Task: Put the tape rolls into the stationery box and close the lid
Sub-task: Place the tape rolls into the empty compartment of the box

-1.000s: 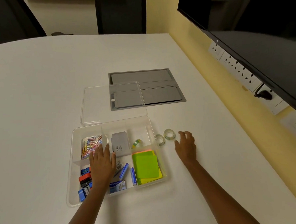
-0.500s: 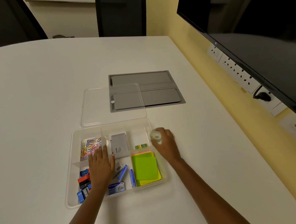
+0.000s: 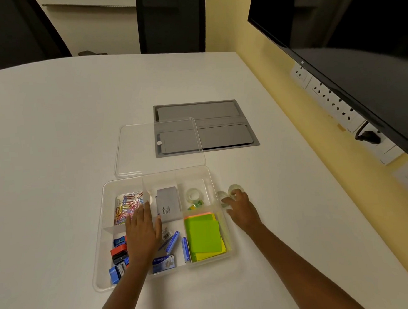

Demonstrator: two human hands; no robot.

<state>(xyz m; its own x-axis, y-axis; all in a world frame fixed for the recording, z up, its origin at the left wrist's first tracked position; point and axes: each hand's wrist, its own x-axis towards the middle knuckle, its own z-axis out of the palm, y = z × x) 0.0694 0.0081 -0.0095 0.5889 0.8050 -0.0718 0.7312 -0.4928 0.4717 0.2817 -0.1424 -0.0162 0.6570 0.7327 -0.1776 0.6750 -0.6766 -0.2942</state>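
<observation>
Steadying the stationery box, the left hand is laid flat and open, while the right hand's spread, empty fingers reach two tape rolls right of it.

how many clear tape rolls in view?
3: one clear tape roll in the box's back-right compartment; two on the table right of the box, at the right hand's fingertips.

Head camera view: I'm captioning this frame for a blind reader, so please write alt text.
A person's right hand reaches for two clear tape rolls on a white table, beside an open stationery box. One tape roll lies inside; the left hand rests on the box, lid behind.
</observation>
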